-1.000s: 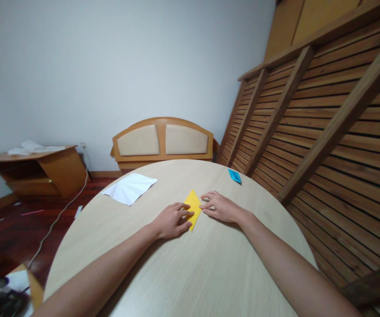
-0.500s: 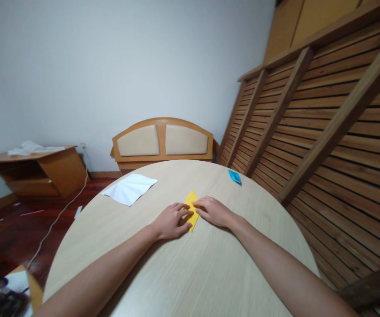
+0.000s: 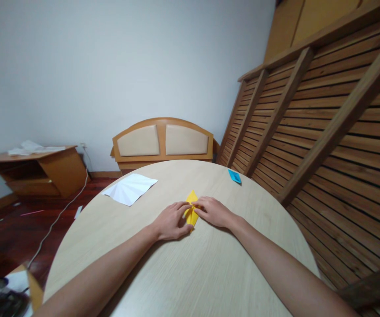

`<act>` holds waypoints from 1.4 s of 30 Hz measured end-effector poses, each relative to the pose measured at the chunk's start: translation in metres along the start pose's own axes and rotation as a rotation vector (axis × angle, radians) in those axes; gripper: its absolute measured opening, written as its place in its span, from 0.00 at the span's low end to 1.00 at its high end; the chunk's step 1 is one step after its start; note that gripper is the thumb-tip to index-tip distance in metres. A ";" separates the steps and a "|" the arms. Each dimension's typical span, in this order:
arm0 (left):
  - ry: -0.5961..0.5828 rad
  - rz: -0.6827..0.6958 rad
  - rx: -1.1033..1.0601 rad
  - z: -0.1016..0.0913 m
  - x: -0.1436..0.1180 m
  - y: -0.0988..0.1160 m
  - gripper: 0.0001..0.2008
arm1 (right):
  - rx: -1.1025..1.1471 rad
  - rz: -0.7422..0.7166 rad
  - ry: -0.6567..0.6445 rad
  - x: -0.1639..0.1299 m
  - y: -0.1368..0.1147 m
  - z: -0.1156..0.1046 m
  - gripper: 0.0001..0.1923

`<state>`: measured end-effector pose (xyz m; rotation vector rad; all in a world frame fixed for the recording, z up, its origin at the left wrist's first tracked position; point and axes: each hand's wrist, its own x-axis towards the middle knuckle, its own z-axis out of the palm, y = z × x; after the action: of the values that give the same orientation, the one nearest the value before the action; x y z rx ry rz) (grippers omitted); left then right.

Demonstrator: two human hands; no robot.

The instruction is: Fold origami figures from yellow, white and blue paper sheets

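**Two hands on one yellow folded paper**

Head view: both hands rest on a round pale wooden table (image 3: 183, 273), meeting at a small yellow folded paper (image 3: 191, 211) near the table's middle. The left hand (image 3: 171, 220) lies palm down, fingers loosely curled, with its fingertips (image 3: 187, 206) pressing the paper's left edge. The right hand (image 3: 213, 211) lies opposite, fingers close together and flat, its tips touching the paper's right side. The fingertips of the two hands nearly meet over the paper. Only the far pointed tip and a strip between the hands show; the rest is covered.

A white creased sheet (image 3: 129, 188) lies well apart on the table's far left. A small blue folded paper (image 3: 234, 176) sits near the far right edge. Beyond the table stands a padded wooden headboard (image 3: 162, 141), with a slatted wooden frame (image 3: 325, 127) leaning at right and a low wooden cabinet (image 3: 34, 169) at left.
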<state>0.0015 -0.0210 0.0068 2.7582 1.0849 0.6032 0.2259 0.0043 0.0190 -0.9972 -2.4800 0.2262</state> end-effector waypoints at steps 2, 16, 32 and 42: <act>0.014 -0.003 -0.002 0.001 0.000 0.000 0.31 | 0.011 0.006 -0.001 0.000 -0.002 -0.002 0.15; 0.004 -0.145 0.020 -0.001 0.003 0.003 0.23 | 0.117 0.139 -0.010 -0.003 -0.005 -0.005 0.16; 0.049 -0.260 -0.063 -0.004 0.005 0.006 0.12 | 0.207 0.099 -0.055 -0.005 0.000 -0.010 0.14; 0.065 -0.240 -0.089 -0.004 0.003 0.004 0.11 | 0.305 0.118 -0.092 -0.007 0.003 -0.011 0.16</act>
<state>0.0039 -0.0221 0.0122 2.4986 1.3425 0.6927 0.2378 0.0016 0.0253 -1.0199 -2.3734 0.6803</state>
